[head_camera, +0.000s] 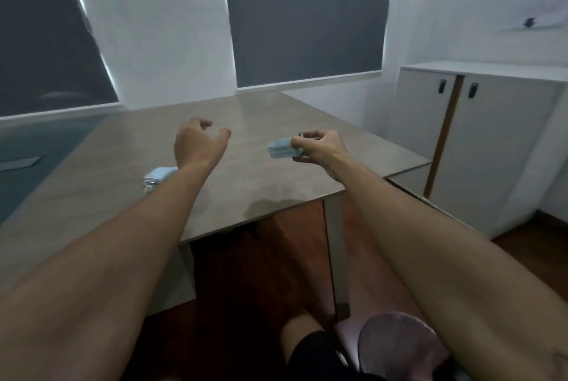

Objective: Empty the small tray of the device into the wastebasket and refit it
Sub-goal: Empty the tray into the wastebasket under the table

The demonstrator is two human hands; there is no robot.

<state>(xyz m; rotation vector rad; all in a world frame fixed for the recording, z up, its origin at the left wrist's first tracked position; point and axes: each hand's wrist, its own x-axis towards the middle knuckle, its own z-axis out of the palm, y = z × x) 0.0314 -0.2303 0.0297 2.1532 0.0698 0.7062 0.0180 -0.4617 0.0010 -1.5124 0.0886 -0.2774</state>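
Head view: right hand (319,148) fingers pinch small tray (281,149) above desk (276,190); left hand (196,143) fingers spread, empty. Device (155,177) behind left forearm. Wastebasket unseen — keep tray level until over it.

Small tray (281,149): pale blue-grey, translucent, roughly rectangular, blurred. Held in the air above the table (270,122), pinched at its right end by the right hand (318,147); its free end points left and slightly up. Contents cannot be made out.

Device (156,176): small, light blue and white with a clear part, resting on the table near its front edge, largely hidden behind the left forearm. Tray and device well apart.
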